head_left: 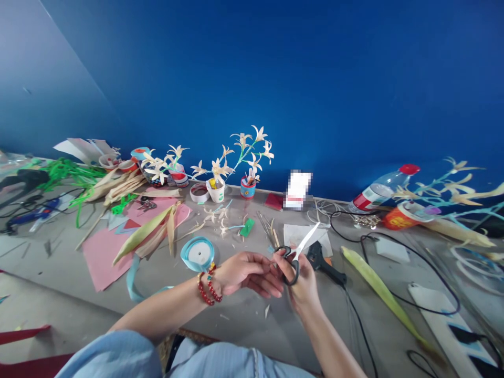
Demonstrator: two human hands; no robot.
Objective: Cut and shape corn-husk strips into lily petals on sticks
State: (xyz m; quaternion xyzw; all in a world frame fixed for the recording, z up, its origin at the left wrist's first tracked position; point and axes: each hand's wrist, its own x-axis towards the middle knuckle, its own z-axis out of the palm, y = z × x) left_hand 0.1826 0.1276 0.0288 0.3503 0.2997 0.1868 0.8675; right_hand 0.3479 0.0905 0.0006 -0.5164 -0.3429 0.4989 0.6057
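Note:
My right hand point(301, 281) holds a pair of scissors point(307, 238) by the black handles, its blades pointing up and away to the right. Close against it on the left, my left hand point(252, 273) has thumb and forefinger brought together; whatever sits between them is too small or hidden to make out. Red bead bracelets point(207, 287) circle the left wrist. Just beyond that wrist lies a spool of light blue ribbon point(199, 253). A black glue gun point(326, 265) rests right of the scissors, partly over a white sheet point(291, 232).
Pale husk flowers point(252, 144) stand in small cups along the blue wall. Pink paper point(103, 257) and dried husks point(144, 233) cover the left side. On the right are a plastic bottle point(380, 191), an orange cup point(401, 216), a green husk strip point(380, 289) and black cables point(429, 312).

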